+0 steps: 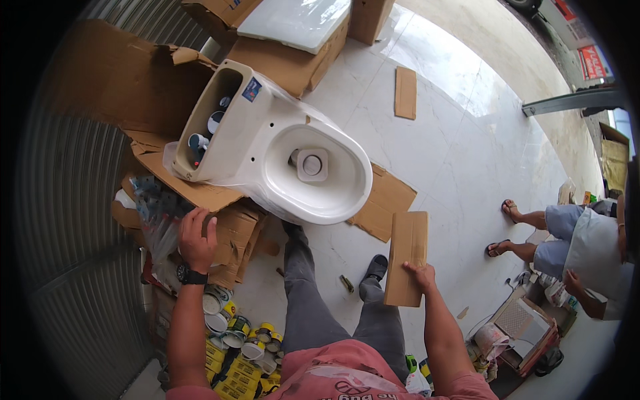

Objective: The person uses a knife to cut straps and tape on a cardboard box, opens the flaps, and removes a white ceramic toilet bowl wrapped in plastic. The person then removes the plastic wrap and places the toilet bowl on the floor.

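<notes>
My right hand [420, 275] grips a flat strip of folded cardboard [408, 233] by its right edge, above the tiled floor. My left hand [198, 241] has its thumb apart from the fingers and nothing visible in it. It hovers at or just over the edge of a flattened cardboard box [200, 192]; whether it touches cannot be told. Ahead of me stands a white toilet bowl [363, 180] with its tank open on the left. Small fittings [198, 141] lie inside the tank, and a white round part [311, 164] sits in the bowl.
Paint cans [237, 331] and yellow packs cluster by my left leg. Plastic bags [160, 223] lie beside the metal shutter [80, 267]. A white tank lid [293, 23] rests on a box. Another cardboard piece [405, 93] is on the floor. Another person [563, 237] sits at the right.
</notes>
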`<state>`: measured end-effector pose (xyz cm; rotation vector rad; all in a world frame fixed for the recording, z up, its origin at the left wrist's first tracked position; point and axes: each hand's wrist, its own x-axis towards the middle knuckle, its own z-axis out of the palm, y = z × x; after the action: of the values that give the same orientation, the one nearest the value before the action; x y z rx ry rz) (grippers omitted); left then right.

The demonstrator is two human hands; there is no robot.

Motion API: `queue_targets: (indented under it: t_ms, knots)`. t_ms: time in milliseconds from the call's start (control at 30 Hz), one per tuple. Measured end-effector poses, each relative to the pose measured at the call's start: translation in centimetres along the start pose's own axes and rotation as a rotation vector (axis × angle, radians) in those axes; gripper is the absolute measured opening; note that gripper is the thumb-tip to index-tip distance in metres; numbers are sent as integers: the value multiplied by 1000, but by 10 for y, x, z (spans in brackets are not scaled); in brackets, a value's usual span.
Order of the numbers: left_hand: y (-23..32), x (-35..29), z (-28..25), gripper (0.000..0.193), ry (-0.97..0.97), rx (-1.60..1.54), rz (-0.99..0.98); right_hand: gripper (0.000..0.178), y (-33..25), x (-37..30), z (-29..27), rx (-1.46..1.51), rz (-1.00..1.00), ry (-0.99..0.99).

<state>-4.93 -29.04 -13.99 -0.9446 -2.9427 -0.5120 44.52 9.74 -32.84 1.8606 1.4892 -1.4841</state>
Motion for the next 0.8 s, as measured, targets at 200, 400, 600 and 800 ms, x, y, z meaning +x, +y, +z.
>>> queue_targets:
  t_ms: [200, 400, 600, 800]
  knots:
    - [106, -98, 176, 79, -573, 17, 211, 71, 69, 155, 27, -65, -39, 58]
    - [59, -112, 357, 130, -244, 308, 110, 80, 107, 305, 94, -32, -111, 57]
    - [39, -130, 434, 100, 193, -382, -161, 87, 115, 409, 141, 165, -271, -9]
    - [51, -147, 510, 67, 62, -584, -465, 92, 112, 447, 155, 163, -351, -6]
